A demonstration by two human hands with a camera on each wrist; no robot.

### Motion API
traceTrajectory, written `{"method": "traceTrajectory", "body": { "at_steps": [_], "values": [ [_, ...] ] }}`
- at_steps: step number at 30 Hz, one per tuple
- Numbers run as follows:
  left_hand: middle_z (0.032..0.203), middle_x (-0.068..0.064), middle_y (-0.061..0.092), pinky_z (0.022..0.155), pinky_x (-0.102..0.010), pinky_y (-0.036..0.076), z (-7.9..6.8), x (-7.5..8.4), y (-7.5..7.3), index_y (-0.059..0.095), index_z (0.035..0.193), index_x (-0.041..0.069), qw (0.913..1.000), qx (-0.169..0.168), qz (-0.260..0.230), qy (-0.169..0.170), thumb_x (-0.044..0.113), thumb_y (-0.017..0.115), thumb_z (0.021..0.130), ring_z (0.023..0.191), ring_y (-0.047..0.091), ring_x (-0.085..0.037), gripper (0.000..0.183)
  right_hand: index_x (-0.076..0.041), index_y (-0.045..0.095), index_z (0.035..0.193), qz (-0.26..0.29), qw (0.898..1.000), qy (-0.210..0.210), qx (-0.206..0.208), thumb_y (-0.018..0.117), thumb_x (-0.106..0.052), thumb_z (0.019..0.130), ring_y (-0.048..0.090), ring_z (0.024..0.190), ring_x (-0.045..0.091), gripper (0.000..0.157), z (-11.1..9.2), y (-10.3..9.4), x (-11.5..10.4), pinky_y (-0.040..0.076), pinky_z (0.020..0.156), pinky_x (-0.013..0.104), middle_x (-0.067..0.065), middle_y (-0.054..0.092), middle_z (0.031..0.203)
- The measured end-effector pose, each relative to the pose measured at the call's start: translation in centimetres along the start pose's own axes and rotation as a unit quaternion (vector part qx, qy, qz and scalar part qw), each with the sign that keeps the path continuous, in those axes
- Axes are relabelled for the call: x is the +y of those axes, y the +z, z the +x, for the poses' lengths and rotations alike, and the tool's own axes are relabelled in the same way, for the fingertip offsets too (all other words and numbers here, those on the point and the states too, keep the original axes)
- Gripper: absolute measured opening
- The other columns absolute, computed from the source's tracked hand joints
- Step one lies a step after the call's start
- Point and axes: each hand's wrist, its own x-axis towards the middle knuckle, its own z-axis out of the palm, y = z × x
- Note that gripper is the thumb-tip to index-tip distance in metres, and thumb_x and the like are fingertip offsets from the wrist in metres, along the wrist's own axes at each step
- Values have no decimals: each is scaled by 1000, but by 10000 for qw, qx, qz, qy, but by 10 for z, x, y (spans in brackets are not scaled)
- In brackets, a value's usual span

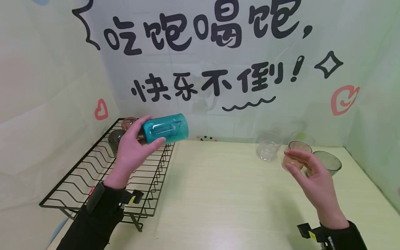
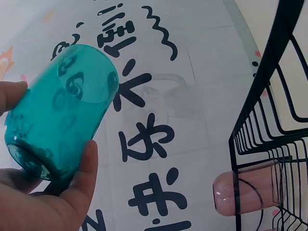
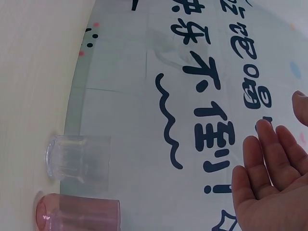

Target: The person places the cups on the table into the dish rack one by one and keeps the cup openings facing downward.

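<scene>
Gripping a smooth, see-through, cylindrical teal cup [image 1: 167,127] sideways, left of the head frame's centre, near a black wire rack [image 1: 78,163]; curling the left hand [image 1: 132,149] round it; holding out the right hand [image 1: 317,180] half-open, grasping nothing, at right, near a rounded pink cup [image 3: 79,214].

A dish rack [image 1: 153,184], glasses [image 1: 170,127] and lettered backdrop [image 1: 206,119] suggest a makeshift kitchen corner.

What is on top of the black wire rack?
A pink tumbler and a smoky grey tumbler sit toward the far end of the black wire rack. In the head view, the left hand, holding a teal tumbler, partly hides both; anything fully behind it cannot be seen.
</scene>
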Motion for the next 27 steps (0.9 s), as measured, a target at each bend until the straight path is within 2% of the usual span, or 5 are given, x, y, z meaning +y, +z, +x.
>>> {"method": "traceTrajectory", "body": {
  "at_steps": [7, 19, 27],
  "values": [
    [138, -22, 43, 83, -55, 54, 6, -14, -7, 39, 151, 13, 9996, 70, 240, -122, 33, 76, 88, 116, 51, -43, 75, 7, 57, 127, 88, 9996, -253, 92, 64, 11, 90, 59, 110, 8, 37, 0, -2, 0, 40, 95, 14, -9, 66, 119],
    [144, -21, 38, 86, -56, 53, 11, -26, -14, 34, 153, 12, 9991, 39, 213, -364, 38, 74, 89, 121, 46, -44, 80, 5, 57, 128, 3, 9999, -73, 138, 65, 8, 91, 57, 111, 7, 39, -3, -5, 8, 39, 95, 13, -8, 65, 121],
    [145, -23, 38, 89, -59, 51, 13, -34, -19, 33, 154, 13, 9985, 55, 238, -495, 40, 73, 89, 121, 45, -46, 81, 1, 58, 129, -346, 9990, 180, 227, 69, 3, 90, 55, 111, 0, 41, -2, -12, 16, 38, 93, 10, -12, 65, 120]
  ]
}}
